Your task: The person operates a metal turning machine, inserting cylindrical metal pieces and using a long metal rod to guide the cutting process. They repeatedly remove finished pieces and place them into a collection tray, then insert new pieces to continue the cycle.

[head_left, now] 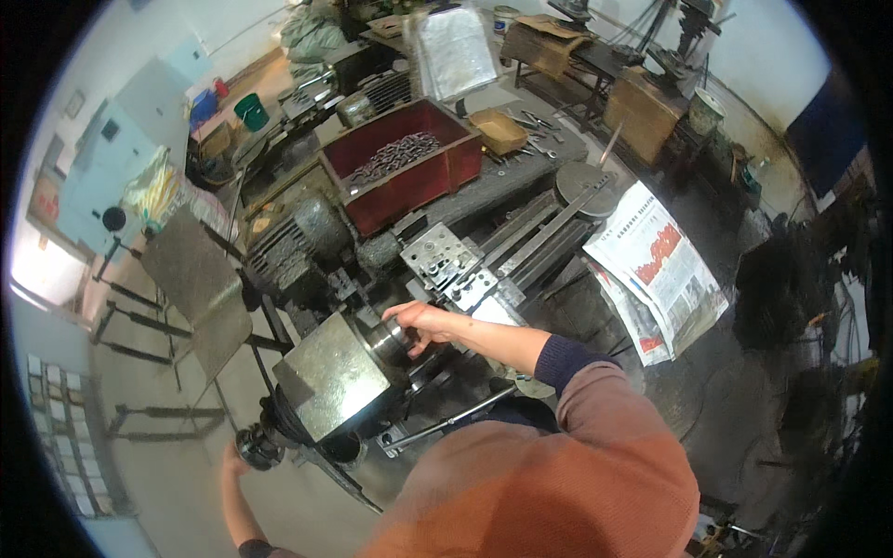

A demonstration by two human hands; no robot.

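A rust-orange sweater (pixel 558 465) is nearest. The right hand (pixel 423 324) curls its fingers closed on a round, shiny steel chuck (pixel 383 344) beside the boxy headstock (pixel 321 372); the left hand (pixel 233 461) meets a dark fitting (pixel 259 448), its grip too obscured to tell.

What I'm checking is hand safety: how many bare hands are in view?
2: the right hand at the shiny metal cylinder, the left hand at the dark round fitting.

1. A metal box (pixel 337 377) is blocking the straight path between the left hand (pixel 234 460) and the right hand (pixel 423 324).
2. A lever (pixel 456 418) is obstructing the torso side.
3. Floor (pixel 177 474) is giving room leftward.
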